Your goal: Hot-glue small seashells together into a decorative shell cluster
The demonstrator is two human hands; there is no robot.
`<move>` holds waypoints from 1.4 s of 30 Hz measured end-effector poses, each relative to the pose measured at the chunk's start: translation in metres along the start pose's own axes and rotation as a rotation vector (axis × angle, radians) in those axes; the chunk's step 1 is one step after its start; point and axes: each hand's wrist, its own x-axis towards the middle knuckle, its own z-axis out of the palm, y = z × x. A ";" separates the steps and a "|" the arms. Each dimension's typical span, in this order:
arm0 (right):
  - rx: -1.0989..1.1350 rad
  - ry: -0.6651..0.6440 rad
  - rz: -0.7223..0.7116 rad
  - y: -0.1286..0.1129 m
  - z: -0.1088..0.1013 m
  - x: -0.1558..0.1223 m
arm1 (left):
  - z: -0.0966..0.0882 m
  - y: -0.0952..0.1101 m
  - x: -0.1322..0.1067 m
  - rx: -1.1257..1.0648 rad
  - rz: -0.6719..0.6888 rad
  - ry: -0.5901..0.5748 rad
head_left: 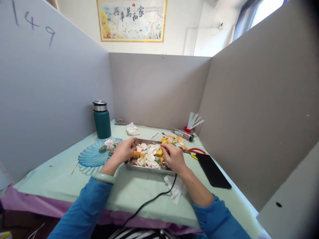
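A shallow metal tray [149,168] full of shells [150,157], white, yellow and orange, lies before me. At its left end, my left hand [125,149] has its fingers curled close together; what they hold, if anything, is hidden. My right hand [174,158] reaches over the tray's right side, thumb and fingers pinched near a yellow shell [159,152]. Whether something small is in that pinch I cannot make out. Beside my left hand sits a blue scalloped glass plate [91,156], with a cluster of shells and small pieces [109,144] on it.
A green bottle [102,123] stands back left. Behind the tray are more shells [169,138], a clear tube [183,134] and white sticks [193,121] in a red holder. Scissors [198,151] and a black phone [213,171] lie right. A black cable [152,200] crosses beside tissue [176,189].
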 end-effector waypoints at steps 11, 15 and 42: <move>0.007 -0.009 -0.017 0.002 0.001 -0.002 | 0.029 -0.004 -0.005 0.103 0.036 -0.082; 0.008 -0.016 -0.022 0.001 0.001 -0.001 | 0.030 -0.009 -0.003 0.063 0.014 -0.008; 0.013 -0.025 -0.029 0.000 0.000 -0.001 | 0.008 0.011 -0.013 0.238 -0.004 0.186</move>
